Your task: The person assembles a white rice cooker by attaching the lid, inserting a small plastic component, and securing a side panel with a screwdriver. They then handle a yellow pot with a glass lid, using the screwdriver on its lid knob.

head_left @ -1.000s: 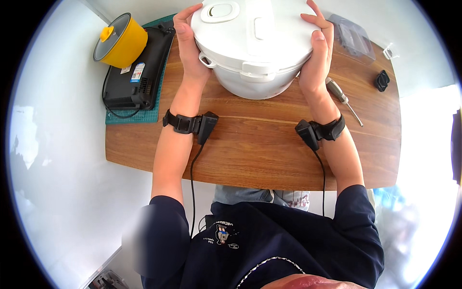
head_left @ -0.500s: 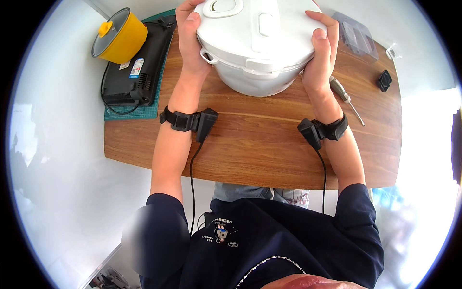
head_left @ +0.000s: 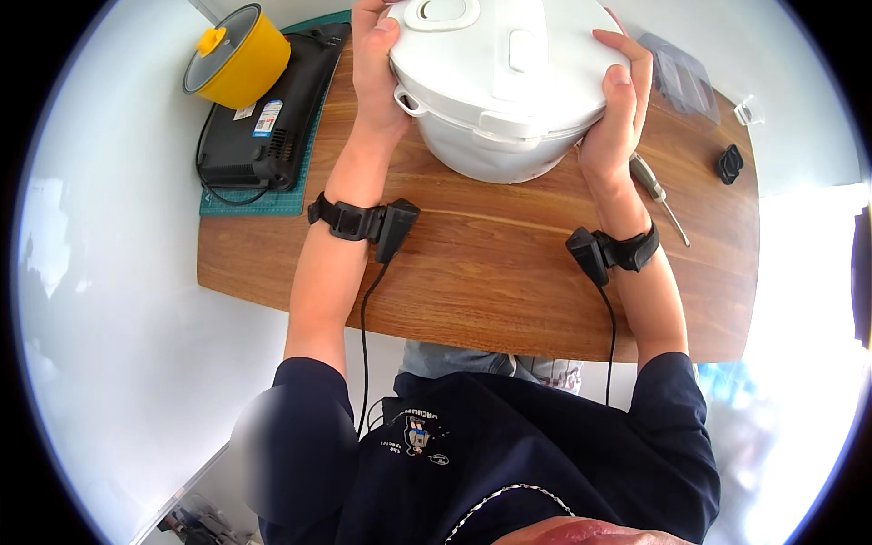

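Note:
A white rounded rice cooker (head_left: 490, 150) with a closed lid (head_left: 572, 54) is at the top of the view, its upper edge cut off. My left hand (head_left: 374, 77) grips its left side, thumb at the lid's rim, beside a small loop-shaped lug (head_left: 410, 102). On the opposite side, my right hand (head_left: 618, 113) is wrapped round the rim, thumb and index finger over the lid's edge. Some fingers of both hands are hidden behind the body. Whether its base touches the wooden table (head_left: 454, 272) I cannot tell.
At far left a yellow pot (head_left: 241, 77) with a glass lid stands on a black appliance (head_left: 245, 154), over a green cutting mat (head_left: 236, 204). Right of the cooker lie a screwdriver (head_left: 658, 195), a clear plastic box (head_left: 681, 77) and a small black part (head_left: 729, 164). Cables (head_left: 364, 345) hang from both wrist straps.
The view has turned slightly, shifting the whole scene a little. Both hands keep their hold on the rice cooker, which appears slightly further right in the picture.

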### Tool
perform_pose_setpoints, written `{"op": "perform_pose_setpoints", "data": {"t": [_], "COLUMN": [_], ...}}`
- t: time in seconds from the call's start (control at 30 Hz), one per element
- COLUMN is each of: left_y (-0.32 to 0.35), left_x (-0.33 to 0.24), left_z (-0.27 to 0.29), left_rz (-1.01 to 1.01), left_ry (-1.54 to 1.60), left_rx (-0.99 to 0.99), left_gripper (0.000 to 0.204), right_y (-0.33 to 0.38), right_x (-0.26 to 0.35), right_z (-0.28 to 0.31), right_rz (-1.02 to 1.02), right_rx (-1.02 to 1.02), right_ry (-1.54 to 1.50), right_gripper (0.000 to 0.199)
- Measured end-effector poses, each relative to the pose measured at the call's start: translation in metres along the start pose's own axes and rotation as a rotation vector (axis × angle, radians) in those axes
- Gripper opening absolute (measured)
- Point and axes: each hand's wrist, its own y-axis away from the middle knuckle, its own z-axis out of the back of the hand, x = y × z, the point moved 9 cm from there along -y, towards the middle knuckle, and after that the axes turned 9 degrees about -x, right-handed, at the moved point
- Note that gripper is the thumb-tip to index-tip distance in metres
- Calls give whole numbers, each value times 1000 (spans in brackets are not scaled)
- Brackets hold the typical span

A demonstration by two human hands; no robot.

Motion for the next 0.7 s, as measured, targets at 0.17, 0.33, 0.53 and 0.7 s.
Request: {"op": "perform_pose_setpoints", "data": {"t": [0.17,0.33,0.53,0.7], "left_y": [-1,-2,-3,-1], "left_x": [-1,-7,-19,-30], "left_z": [-5,-1,-8,-13], "left_rz": [26,-8,-34,-153], "left_ry": [29,-78,-188,-363], "left_rx": [35,24,80,142], "left_gripper": [44,49,63,74], "right_y": [0,-4,-7,-14], "right_x": [-8,1,30,61], "right_z": [2,2,6,15], "right_rz": [-19,116,332,536], "right_rx": [41,103,147,185], "right_ry": [22,166,225,307], "right_gripper": [50,64,69,79]}}
